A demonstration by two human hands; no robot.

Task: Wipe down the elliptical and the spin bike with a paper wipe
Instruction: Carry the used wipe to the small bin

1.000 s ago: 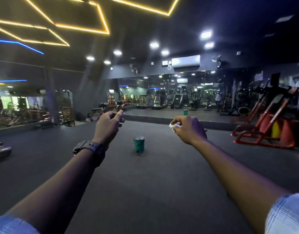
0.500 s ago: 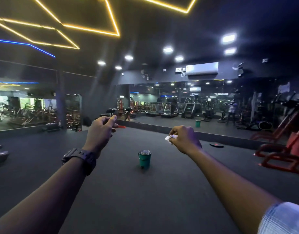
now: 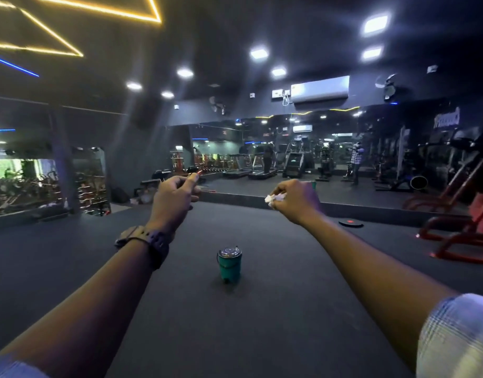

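Dark rubber flooring (image 3: 180, 309) is stretching away under dim ceiling spotlights toward a long wall mirror (image 3: 262, 148), which is reflecting treadmills and other gym machines too small and dim to sort out. Yellow and blue light strips are glowing on the black ceiling at upper left, and an air conditioner (image 3: 320, 89) is hanging on the far wall above the mirror. A small green bin (image 3: 229, 264) with a shiny lid is standing alone on the floor, between the two outstretched forearms and nearer than the hands. A red-framed machine (image 3: 458, 222) is sitting at the right edge, with a flat dark disc (image 3: 350, 222) lying on the floor just left of it. Racks of weights are showing dimly at the far left.

The left hand (image 3: 174, 199), with a dark watch (image 3: 146, 241) on its wrist, is curling loosely, thumb and forefinger pressed together; whether they are pinching anything I cannot tell. The right hand (image 3: 296, 199) is closing around a crumpled white paper wipe (image 3: 274, 198), of which only a small wadded tuft is poking out past the fingers on the left side. Both hands are hanging in the air, well apart from each other and touching no equipment. A pale checked sleeve (image 3: 458, 336) is rolled up on the right arm.
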